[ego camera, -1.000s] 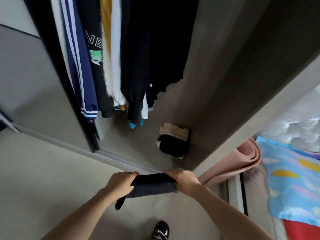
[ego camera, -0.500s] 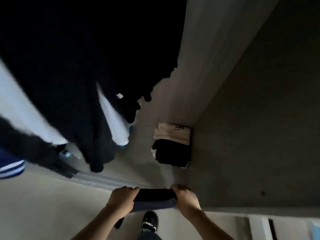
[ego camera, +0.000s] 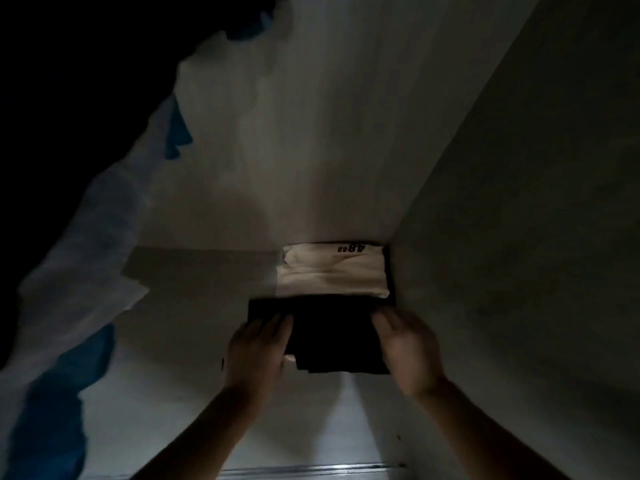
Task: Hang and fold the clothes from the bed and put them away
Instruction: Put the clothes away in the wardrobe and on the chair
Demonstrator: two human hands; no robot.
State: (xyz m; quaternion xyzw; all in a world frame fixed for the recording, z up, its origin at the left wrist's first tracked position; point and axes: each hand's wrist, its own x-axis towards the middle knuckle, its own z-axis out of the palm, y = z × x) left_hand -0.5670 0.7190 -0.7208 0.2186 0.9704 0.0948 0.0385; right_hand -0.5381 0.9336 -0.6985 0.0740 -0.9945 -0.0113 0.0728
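Observation:
I am looking into the dim bottom of a wardrobe. A dark folded garment [ego camera: 332, 332] lies low in the right back corner, just in front of a cream folded garment [ego camera: 330, 275] with black print. My left hand [ego camera: 258, 351] holds the dark garment's left edge, with the fingers lying over its top. At the right edge my right hand [ego camera: 407, 351] holds it and looks blurred. Both thumbs are hidden. A pale scrap shows under the dark garment by my left hand.
Hanging clothes [ego camera: 79, 265], white, blue and black, fill the left side and dangle close to my left arm. The wardrobe's side wall [ego camera: 519, 237] stands right beside the pile. The metal door track [ego camera: 311, 471] runs along the bottom edge.
I have leaned down into the wardrobe. Both hands carried the dark folded garment from the door track forward and down onto the pile in the corner.

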